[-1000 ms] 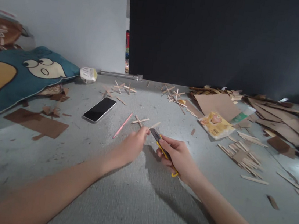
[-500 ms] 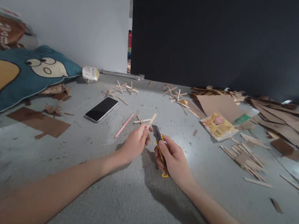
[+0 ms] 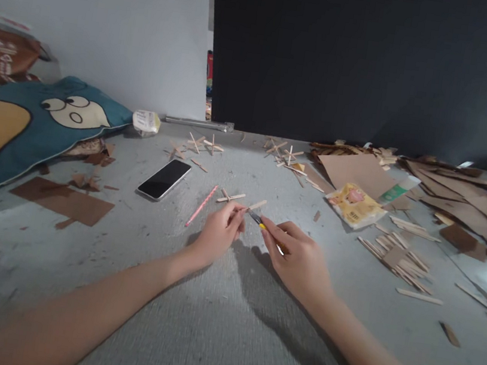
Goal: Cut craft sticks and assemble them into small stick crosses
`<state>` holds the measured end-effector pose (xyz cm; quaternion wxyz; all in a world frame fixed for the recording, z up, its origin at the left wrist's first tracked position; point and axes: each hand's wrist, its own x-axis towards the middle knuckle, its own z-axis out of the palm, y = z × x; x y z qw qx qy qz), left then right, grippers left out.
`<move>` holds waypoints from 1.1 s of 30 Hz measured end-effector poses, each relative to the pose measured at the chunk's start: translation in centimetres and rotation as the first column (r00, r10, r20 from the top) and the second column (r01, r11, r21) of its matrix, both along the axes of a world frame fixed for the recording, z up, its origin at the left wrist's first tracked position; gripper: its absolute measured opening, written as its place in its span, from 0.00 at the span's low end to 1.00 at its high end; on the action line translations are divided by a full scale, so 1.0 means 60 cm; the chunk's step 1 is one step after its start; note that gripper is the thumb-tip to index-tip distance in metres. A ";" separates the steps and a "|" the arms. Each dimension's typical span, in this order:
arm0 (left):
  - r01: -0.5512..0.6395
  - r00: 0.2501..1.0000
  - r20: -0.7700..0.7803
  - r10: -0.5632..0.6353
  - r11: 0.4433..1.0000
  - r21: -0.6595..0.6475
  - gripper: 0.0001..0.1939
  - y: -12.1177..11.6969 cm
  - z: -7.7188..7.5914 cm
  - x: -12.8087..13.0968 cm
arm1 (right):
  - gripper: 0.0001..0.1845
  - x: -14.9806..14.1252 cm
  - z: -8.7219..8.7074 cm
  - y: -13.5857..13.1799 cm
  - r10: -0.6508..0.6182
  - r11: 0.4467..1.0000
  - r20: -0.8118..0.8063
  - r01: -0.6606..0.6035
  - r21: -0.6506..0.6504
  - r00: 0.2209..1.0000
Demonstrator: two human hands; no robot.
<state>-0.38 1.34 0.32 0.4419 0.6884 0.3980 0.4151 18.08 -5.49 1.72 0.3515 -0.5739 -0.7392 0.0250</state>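
Observation:
Between its thumb and fingers, my left hand (image 3: 217, 232) pinches a pale wooden craft stick (image 3: 258, 205), whose free end points up and to the right. My right hand (image 3: 299, 257) is closed around a yellow and black utility knife (image 3: 255, 217). The knife's tip is at the stick, close to the left fingertips; whether the blade cuts into the wood I cannot tell. Just beyond my left hand, crossed craft sticks (image 3: 233, 198) lie on the grey surface. A pink patterned straw (image 3: 201, 205) rests to the left of them.
A phone (image 3: 163, 178) lies at left, near a blue cartoon cushion (image 3: 58, 132). Crossed-stick pieces (image 3: 212, 145) stand farther back. To the right are a yellow packet (image 3: 353, 205), a glue tube (image 3: 400, 191), a bundle of craft sticks (image 3: 393, 258) and cardboard scraps (image 3: 463, 195).
The craft stick has tipped from nearly upright toward the right. My right hand has turned and shifted slightly right, bringing the knife's tip against or near the stick.

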 end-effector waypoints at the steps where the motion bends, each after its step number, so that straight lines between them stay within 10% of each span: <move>1: -0.005 1.000 -0.007 0.005 1.000 0.007 0.15 0.001 -0.001 0.000 | 0.24 0.001 0.000 0.000 -0.006 1.000 0.023 0.006 0.008 1.000; 33: -0.026 0.967 -0.245 0.064 0.988 0.154 0.10 0.001 -0.011 -0.005 | 0.20 -0.009 0.013 -0.008 0.018 0.988 0.236 0.020 -0.155 0.972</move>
